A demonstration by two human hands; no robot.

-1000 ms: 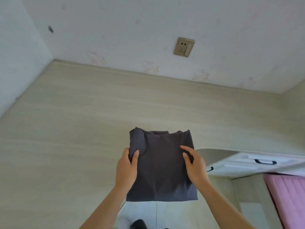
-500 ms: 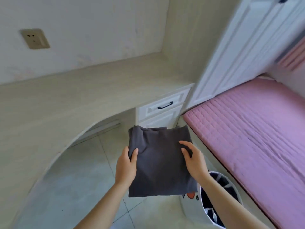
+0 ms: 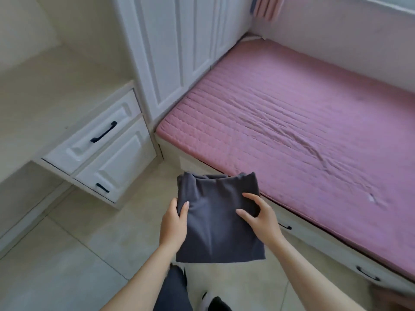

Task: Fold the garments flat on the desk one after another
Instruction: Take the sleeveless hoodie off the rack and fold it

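Observation:
A dark grey garment [image 3: 215, 223], folded into a compact rectangle, is held in the air above the tiled floor, in front of the bed. My left hand [image 3: 174, 223] grips its left edge with the thumb on top. My right hand [image 3: 261, 217] grips its right side, thumb and fingers spread over the top face. The light wooden desk [image 3: 40, 90] lies to the left, apart from the garment.
A bed with a pink quilted mattress [image 3: 303, 131] fills the right side. White wardrobe doors [image 3: 179, 41] stand at the back. White drawers with black handles [image 3: 101, 142] hang under the desk's right end. Beige floor tiles [image 3: 78, 254] lie below; my legs show at the bottom.
I have turned right, away from the desk, carrying the folded garment in both hands. It was over the desk, then over the floor, and is now near the bed.

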